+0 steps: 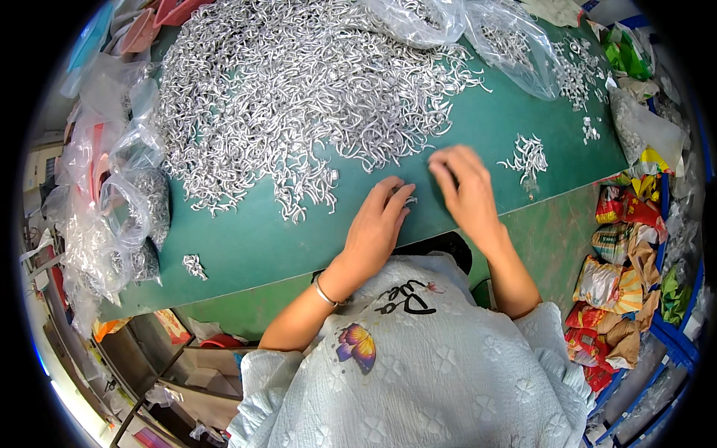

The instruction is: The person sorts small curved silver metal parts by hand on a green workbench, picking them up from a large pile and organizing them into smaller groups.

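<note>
On the green tabletop (261, 254) lies a wide heap of small curved silver metal pieces (299, 97). My left hand (377, 216) is at the near edge of the table, its fingers bent and closed. A small silver piece (411, 199) shows at its fingertips. To its right, my right hand (464, 187) hovers just before the heap's near edge, slightly blurred. Its thumb and fingers curl toward each other, and what they hold, if anything, I cannot make out. A single silver piece (431, 147) is close by its fingertips.
A small pile of curved pieces (529, 155) lies to the right, a smaller cluster (195, 266) at the near left. Clear plastic bags of parts (515, 48) rest at the back right, and more bags (112, 216) line the left edge. Colourful sacks (609, 284) stand right of the table.
</note>
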`<state>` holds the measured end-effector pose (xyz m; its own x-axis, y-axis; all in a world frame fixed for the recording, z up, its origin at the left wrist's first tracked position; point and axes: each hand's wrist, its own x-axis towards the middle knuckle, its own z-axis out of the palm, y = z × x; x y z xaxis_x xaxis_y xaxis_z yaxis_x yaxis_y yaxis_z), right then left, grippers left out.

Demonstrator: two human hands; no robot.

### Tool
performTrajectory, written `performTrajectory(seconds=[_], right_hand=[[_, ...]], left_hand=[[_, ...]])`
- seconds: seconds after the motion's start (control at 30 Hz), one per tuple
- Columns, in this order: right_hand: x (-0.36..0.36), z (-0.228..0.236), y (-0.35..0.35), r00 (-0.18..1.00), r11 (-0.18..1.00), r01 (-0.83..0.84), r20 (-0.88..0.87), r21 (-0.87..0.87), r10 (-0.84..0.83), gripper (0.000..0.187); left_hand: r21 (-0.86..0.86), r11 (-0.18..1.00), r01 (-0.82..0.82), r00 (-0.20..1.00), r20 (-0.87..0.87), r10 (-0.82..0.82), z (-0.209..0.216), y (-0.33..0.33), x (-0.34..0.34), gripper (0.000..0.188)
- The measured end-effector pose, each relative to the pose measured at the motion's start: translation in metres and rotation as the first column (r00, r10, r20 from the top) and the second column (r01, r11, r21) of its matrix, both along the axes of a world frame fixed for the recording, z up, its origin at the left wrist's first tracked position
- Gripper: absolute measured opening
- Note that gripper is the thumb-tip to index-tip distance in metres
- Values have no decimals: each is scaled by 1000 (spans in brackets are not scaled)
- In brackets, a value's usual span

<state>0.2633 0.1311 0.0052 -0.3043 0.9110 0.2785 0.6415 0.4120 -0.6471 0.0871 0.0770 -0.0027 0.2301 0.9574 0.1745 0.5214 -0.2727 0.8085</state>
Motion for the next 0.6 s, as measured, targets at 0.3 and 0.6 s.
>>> performTrajectory(seconds=[0.3,0.6], right_hand=[[-9,11,-18,974,989,-117,181,-92,133,8],[-32,17,32,964,958,-116,261,262,45,44]], left_hand=[[136,971,194,973,-155,-173,-4,0,-9,39],[170,959,228,926,-343,-159,9,-3,-9,45]])
